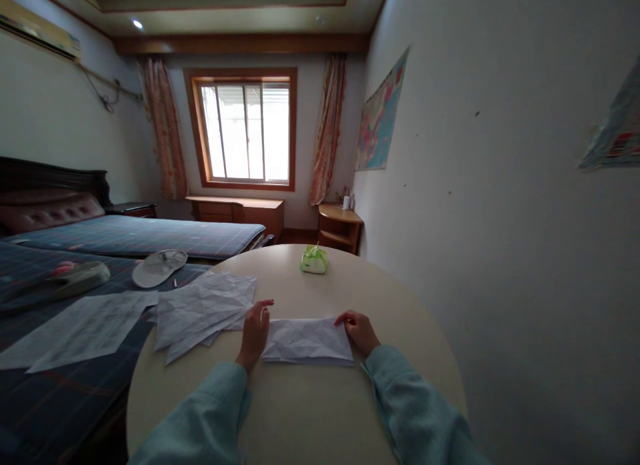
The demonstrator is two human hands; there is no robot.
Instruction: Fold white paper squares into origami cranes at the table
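Note:
A folded sheet of white, creased paper [309, 341] lies flat on the round cream table [310, 418], its long side running left to right. My left hand [255, 331] stands at the paper's left edge, fingers apart and pointing right, with nothing visible in them. At the upper right corner, my right hand [361, 330] has its fingers curled and pinches the paper's edge; the thumb is hidden. Left of my left hand, a fanned pile of crumpled white sheets [205, 308] rests on the table's edge.
A green tissue pack [315, 260] stands toward the table's far side. On the bed [75, 401] at left lie printed sheets [95, 328], a pale cap [155, 268] and another rounded item [83, 278]. A white wall [525, 285] rises close on the right.

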